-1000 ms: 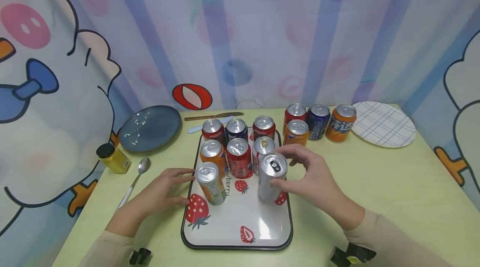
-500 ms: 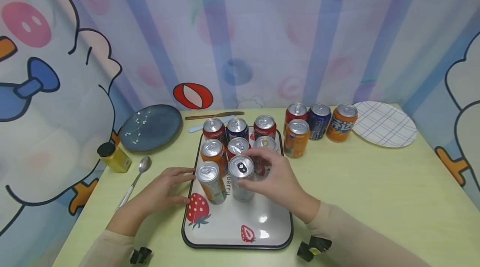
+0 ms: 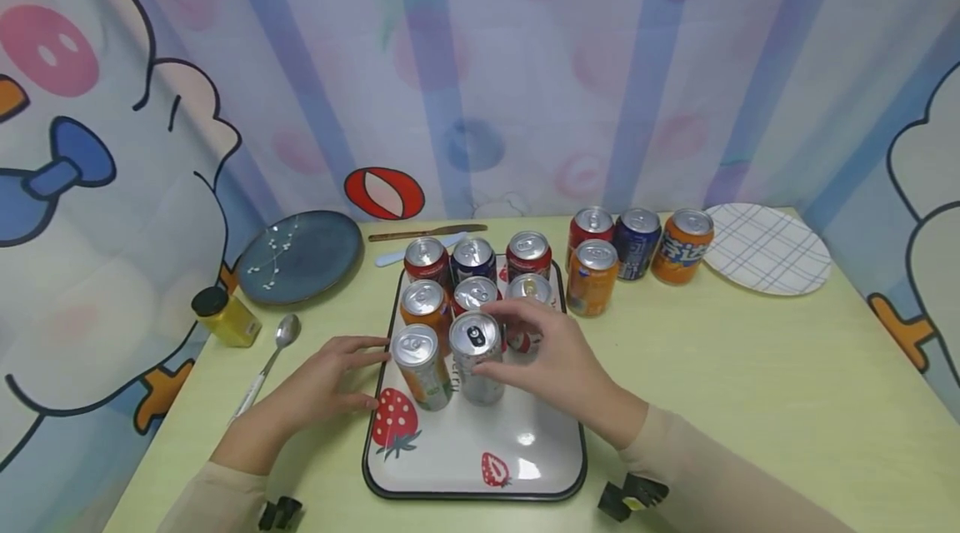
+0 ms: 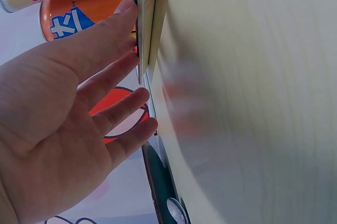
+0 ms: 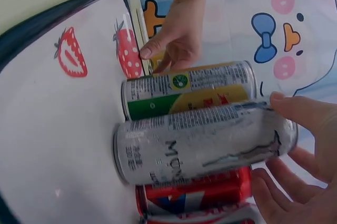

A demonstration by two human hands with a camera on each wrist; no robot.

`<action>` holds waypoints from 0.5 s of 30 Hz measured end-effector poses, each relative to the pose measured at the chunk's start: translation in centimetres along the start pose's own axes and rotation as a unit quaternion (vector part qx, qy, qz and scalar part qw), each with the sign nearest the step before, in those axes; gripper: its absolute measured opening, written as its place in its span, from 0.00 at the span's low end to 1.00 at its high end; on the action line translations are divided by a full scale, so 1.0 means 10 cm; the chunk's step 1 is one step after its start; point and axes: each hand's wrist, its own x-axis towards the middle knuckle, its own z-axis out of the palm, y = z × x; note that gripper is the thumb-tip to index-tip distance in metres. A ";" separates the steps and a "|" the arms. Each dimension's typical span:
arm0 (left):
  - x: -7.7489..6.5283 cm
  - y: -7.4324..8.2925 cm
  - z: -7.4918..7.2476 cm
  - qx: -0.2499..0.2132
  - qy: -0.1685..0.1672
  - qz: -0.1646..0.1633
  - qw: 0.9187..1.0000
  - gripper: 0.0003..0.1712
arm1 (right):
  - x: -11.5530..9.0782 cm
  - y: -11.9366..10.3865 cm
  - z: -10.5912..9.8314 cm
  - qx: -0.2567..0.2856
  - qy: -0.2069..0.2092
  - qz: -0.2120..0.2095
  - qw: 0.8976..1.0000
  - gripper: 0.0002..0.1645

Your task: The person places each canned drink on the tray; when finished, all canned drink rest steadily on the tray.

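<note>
My right hand (image 3: 551, 358) holds a white-silver Monster can (image 3: 477, 358) near its top, thumb on the near side and fingers behind. In the right wrist view this can (image 5: 205, 142) stands on the tray close beside a Red Bull can (image 5: 192, 91). The strawberry-print tray (image 3: 450, 466) carries several other soda cans behind these two, among them an orange can (image 3: 423, 300) and a red can (image 3: 474, 291). At the tray's left rim, my left hand (image 3: 322, 383) rests with extended fingers touching the edge; the left wrist view shows its palm (image 4: 68, 124) holding nothing.
Right of the tray stand an orange can (image 3: 592, 279), a blue can (image 3: 637, 246) and others, beside a checked plate (image 3: 768, 250). On the left lie a dark plate (image 3: 300, 258), a yellow jar (image 3: 227, 318) and a spoon (image 3: 285, 331). Knives (image 3: 427, 231) lie behind the tray.
My right hand has carried the Monster can leftward from the tray's right side to its middle, beside the Red Bull can. The left hand has stayed at the rim.
</note>
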 end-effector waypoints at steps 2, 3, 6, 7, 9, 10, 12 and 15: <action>0.00 0.00 0.00 -0.001 0.000 0.003 1.000 0.38 | -0.03 0.02 -0.08 0.002 0.005 -0.013 1.000 0.35; 0.00 0.00 0.00 0.001 0.001 0.007 1.000 0.38 | -0.05 0.04 -0.13 0.004 0.010 -0.021 1.000 0.34; 0.00 -0.01 0.00 -0.001 0.005 0.011 1.000 0.37 | -0.08 0.12 -0.28 0.000 0.036 -0.041 0.999 0.30; 0.00 -0.01 0.00 -0.001 0.006 0.011 1.000 0.37 | -0.09 0.16 -0.34 -0.002 0.046 -0.044 0.998 0.29; 0.00 -0.02 0.00 -0.001 0.007 0.015 1.000 0.37 | -0.09 0.25 -0.45 -0.008 0.064 -0.045 0.997 0.27; 0.00 -0.02 0.01 -0.004 0.006 0.013 1.000 0.37 | -0.09 0.30 -0.51 -0.012 0.074 -0.043 0.996 0.26; 0.00 -0.03 0.01 -0.006 0.004 0.010 1.000 0.37 | -0.08 0.41 -0.63 -0.021 0.091 -0.040 0.995 0.26; 0.00 -0.04 0.02 -0.007 0.003 0.007 1.000 0.38 | -0.03 0.56 -0.80 -0.046 0.120 -0.035 0.991 0.29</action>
